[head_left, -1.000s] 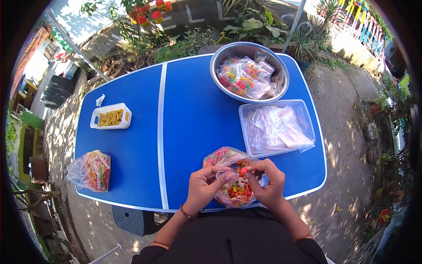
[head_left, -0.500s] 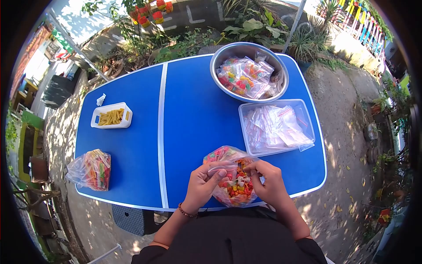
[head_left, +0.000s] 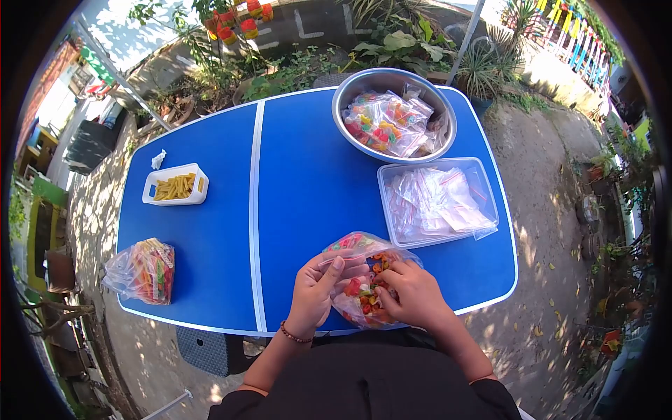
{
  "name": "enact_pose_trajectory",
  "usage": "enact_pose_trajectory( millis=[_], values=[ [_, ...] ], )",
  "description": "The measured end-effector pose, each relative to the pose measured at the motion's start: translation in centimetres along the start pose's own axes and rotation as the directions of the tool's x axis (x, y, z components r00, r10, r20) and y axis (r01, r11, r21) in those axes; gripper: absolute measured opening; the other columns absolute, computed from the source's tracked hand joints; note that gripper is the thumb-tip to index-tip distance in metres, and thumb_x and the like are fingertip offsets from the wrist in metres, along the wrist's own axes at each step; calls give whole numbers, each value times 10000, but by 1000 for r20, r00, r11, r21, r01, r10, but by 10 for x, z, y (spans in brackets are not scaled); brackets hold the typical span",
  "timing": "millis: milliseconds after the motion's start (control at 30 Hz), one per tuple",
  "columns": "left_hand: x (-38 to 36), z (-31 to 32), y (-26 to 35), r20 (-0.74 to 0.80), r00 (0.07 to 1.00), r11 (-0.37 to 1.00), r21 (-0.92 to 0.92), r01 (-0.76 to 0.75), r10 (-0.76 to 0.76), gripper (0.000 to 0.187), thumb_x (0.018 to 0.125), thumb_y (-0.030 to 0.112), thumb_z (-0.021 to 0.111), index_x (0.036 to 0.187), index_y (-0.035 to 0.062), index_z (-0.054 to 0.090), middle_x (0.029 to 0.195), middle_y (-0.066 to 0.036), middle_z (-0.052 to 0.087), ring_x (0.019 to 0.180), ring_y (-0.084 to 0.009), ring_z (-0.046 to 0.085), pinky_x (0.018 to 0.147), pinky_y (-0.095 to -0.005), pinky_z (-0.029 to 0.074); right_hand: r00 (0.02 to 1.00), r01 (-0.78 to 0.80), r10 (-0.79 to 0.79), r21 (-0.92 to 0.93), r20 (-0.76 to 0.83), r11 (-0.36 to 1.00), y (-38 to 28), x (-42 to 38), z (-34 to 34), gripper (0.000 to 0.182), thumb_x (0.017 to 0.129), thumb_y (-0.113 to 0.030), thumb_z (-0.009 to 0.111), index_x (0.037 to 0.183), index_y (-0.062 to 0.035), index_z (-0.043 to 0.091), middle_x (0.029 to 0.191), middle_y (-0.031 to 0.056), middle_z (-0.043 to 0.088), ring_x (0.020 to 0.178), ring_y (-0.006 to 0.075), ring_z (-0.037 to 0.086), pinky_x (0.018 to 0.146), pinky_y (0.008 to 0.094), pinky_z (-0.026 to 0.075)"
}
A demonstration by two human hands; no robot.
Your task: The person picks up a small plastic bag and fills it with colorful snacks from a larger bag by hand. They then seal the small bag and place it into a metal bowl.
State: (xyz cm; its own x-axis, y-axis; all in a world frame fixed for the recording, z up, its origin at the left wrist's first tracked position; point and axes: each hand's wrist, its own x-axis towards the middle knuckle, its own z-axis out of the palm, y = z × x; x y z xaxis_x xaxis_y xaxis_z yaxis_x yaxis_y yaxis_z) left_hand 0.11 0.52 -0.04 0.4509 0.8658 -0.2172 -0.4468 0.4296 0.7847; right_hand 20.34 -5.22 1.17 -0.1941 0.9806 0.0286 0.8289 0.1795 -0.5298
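My left hand [head_left: 313, 294], with a beaded bracelet at the wrist, pinches a small clear zip bag [head_left: 348, 267] between thumb and fingers. Below it, a large clear plastic bag [head_left: 358, 242] lies open at the table's front edge. Small red, orange, yellow and green pieces [head_left: 365, 295] fill this bag; their exact kind is hard to make out. My right hand [head_left: 413, 292] reaches over the bag's mouth with curled fingers among the pieces. Its fingertips are closed together, and what they hold is hidden.
Beyond my hands, a clear tub [head_left: 392, 236] of flat zip bags stands beside a metal bowl [head_left: 340, 126] of filled packets. Leftward on the blue table [head_left: 210, 245] are a white basket [head_left: 183, 201] of yellowish sticks, a tied bag [head_left: 143, 273] of colourful sticks and crumpled tissue [head_left: 159, 159].
My right hand has moved left and in over the colourful pieces, its fingers curling among them. The left hand still holds the small zip bag, now tilted slightly differently.
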Motion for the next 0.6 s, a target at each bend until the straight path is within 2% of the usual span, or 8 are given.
enact_pose_trajectory(
  millis=[67,167,367,600],
  values=[
    [1,-1,0,4,1000,1000,3,-3,3,330,1022,222,546,1226,-32,597,1154,-205,676,1073,-282,678,903,-397,581,987,9,-19,-64,-159,998,7,6,26,167,806,-186,692,928,-77,725,895,95,621,866,288,627,714,385,527],
    [0,0,0,-3,1000,1000,-4,-2,2,331,1020,226,552,1218,-33,604,1148,-203,680,1068,-277,681,903,-393,580,982,-2,-26,-148,-187,989,7,15,36,157,800,-168,687,916,-79,746,892,98,625,848,283,639,679,375,532],
    [-1,-2,3,-39,999,1000,-2,-3,3,331,1018,231,557,1218,-28,609,1151,-192,683,1065,-272,683,895,-383,582,994,-17,-10,-235,-113,972,-2,16,23,131,746,-197,720,766,-67,726,899,102,620,884,287,630,719,393,532],
    [0,-2,1,-28,1000,1000,-16,7,-8,322,1020,226,553,1218,-21,614,1156,-184,683,1073,-273,679,890,-388,583,998,-34,39,-112,47,993,1,10,22,212,702,-232,739,830,-68,702,1013,123,608,1037,308,592,858,430,498]
  ],
)
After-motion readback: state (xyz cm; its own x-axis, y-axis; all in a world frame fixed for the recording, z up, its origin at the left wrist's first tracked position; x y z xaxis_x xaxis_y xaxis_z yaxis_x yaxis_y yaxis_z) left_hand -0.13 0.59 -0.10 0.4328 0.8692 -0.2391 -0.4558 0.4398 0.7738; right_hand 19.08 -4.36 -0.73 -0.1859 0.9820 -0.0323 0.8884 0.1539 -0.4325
